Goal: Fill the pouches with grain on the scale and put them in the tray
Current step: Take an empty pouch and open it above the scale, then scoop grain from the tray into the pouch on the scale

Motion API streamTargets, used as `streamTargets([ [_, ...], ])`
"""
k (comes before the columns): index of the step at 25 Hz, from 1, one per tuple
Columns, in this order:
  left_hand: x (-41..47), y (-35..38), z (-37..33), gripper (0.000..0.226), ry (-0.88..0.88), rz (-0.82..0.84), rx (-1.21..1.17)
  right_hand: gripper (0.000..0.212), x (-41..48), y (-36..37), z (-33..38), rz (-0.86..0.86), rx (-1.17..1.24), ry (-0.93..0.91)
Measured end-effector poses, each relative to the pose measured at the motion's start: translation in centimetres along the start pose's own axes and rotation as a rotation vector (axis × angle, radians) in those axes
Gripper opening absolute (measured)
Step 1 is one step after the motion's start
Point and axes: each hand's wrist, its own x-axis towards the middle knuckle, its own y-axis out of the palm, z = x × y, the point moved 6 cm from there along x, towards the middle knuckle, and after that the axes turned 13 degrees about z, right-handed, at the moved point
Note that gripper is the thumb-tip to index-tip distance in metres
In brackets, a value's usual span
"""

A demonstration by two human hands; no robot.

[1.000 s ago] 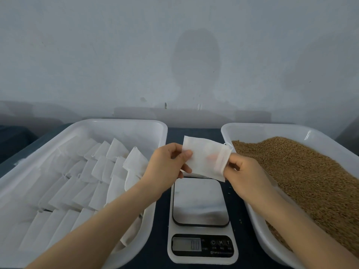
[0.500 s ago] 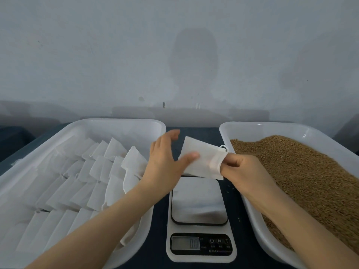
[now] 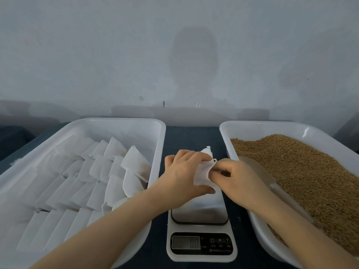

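In the head view, both hands are meeting over the far end of the scale (image 3: 201, 230), working on one white pouch (image 3: 202, 176). The left hand (image 3: 181, 178) is curling its fingers over the pouch's far side, with the thumb tucking in beneath, so it is gripping the fabric. The right hand (image 3: 236, 181) is pinching the pouch's near-right edge between thumb and bent fingertips, right up against the left hand. The pouch is crumpling between them, one corner poking up beyond the left knuckles. Whether it is touching the scale's steel platform cannot be told, as the hands are hiding its underside.

To the left of the scale, a white tray (image 3: 124, 123) is holding rows of flat white pouches (image 3: 97, 171) leaning on each other. To the right of the scale, a second white tray (image 3: 252, 126) is holding a heap of brown grain (image 3: 303, 167), and the right forearm is crossing its near rim. The scale is sitting on a dark table (image 3: 186, 136), its display showing digits too blurred to read.
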Motion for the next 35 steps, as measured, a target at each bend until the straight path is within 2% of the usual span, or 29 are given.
streamTargets([
  [4,0.3,0.4,0.4,0.069,-0.099,0.077,-0.053,0.012,0.0,0.1,0.1,0.004,0.002,-0.011],
  [11,0.2,0.5,0.6,0.074,-0.160,0.130,-0.086,0.016,-0.4,-0.6,0.6,-0.019,0.019,-0.012],
  [14,0.2,0.4,0.9,0.073,-0.199,0.153,-0.148,0.019,-0.6,-3.0,-0.4,-0.164,-0.005,0.054],
  [16,0.1,0.3,1.0,0.071,-0.205,0.146,-0.193,0.020,-0.9,-5.6,-2.2,-0.315,-0.190,0.173],
  [17,0.1,0.3,0.9,0.071,-0.202,0.142,-0.204,0.022,-1.1,-6.5,-3.6,-0.333,-0.301,0.272],
  [19,0.1,0.3,1.0,0.070,-0.202,0.147,-0.205,0.025,-1.3,-7.2,-6.9,-0.216,-0.493,0.556],
  [21,0.2,0.4,1.1,0.071,-0.208,0.160,-0.199,0.025,-1.7,-6.7,-9.3,-0.009,-0.551,0.812],
  [22,0.2,0.4,1.1,0.071,-0.213,0.166,-0.200,0.022,-1.9,-6.2,-9.8,0.065,-0.554,0.875],
  [28,0.0,0.3,0.9,0.070,-0.216,0.189,-0.205,0.026,-2.2,-5.7,-10.1,0.156,-0.639,0.906],
  [33,-0.1,0.3,0.8,0.069,-0.223,0.203,-0.193,0.030,-2.0,-6.1,-9.9,0.078,-0.527,0.918],
  [35,0.0,0.3,0.8,0.069,-0.233,0.208,-0.190,0.029,-1.9,-6.1,-9.9,0.141,-0.513,0.943],
])
